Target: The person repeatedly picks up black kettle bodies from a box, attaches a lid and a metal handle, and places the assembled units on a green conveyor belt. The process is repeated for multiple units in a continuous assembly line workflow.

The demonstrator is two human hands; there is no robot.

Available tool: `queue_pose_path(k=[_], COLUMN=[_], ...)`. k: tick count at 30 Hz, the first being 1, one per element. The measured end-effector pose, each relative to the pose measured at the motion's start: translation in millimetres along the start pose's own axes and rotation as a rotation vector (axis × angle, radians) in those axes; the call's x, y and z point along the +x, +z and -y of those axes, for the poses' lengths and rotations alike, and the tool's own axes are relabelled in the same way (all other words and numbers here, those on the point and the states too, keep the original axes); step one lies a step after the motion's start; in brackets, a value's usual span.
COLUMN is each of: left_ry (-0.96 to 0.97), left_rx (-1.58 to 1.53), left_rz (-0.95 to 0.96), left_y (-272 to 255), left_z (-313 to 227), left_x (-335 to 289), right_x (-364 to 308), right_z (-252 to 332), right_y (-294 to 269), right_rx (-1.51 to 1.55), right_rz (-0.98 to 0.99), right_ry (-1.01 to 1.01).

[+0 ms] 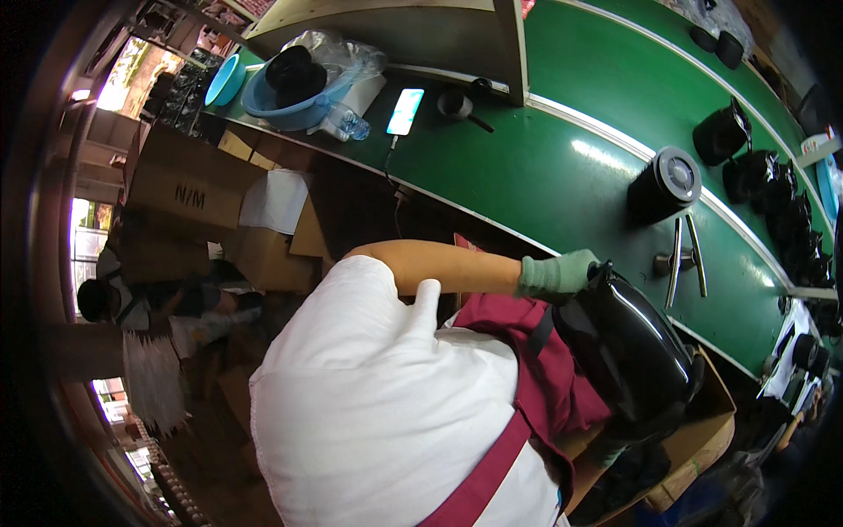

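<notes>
I hold a large, glossy black rounded housing (pixel 628 342) tilted in front of my maroon apron, beside the bench edge. My left hand (pixel 559 273), in a pale green knit glove, is closed around the upper end of the housing. At its lower end is my right hand (pixel 608 453), also gloved; the housing hides most of its fingers. An opened cardboard box (pixel 716 408) stands below the housing, with dark things inside. On the green bench (pixel 544 167) near my left hand lies a metal tool with two long bars (pixel 680 262). Beyond that stands a black cylindrical part (pixel 665 184).
A phone (pixel 405 111) on a cable, a small dark cup-like part with a handle (pixel 457 105), a plastic bottle (pixel 351 123) and a blue basin (pixel 290 110) are on the bench. More black housings (pixel 764 176) line the far side. Cardboard boxes (pixel 189 189) stand at left, near another person (pixel 101 294).
</notes>
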State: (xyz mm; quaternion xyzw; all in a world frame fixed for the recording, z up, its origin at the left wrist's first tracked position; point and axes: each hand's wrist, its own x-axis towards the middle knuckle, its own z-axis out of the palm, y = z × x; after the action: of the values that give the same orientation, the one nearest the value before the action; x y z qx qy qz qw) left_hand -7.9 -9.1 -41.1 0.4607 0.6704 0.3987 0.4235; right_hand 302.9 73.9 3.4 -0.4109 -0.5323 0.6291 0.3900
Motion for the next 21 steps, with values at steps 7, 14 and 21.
queue_pose_path(k=[7, 14, 21], left_ry=[0.431, -0.025, -0.844], left_rx=[-0.066, -0.623, -1.271], left_rz=[0.094, 0.432, 0.709], left_y=[-46, -26, -14], left_z=[-49, -68, -72], left_x=[-12, -9, 12], right_x=[12, 15, 3], right_z=[5, 43, 101], right_y=[36, 31, 30], right_rx=[0.186, -0.015, -0.589], right_rz=[0.060, -0.060, 0.391], right_ry=[0.019, -0.406, -0.935])
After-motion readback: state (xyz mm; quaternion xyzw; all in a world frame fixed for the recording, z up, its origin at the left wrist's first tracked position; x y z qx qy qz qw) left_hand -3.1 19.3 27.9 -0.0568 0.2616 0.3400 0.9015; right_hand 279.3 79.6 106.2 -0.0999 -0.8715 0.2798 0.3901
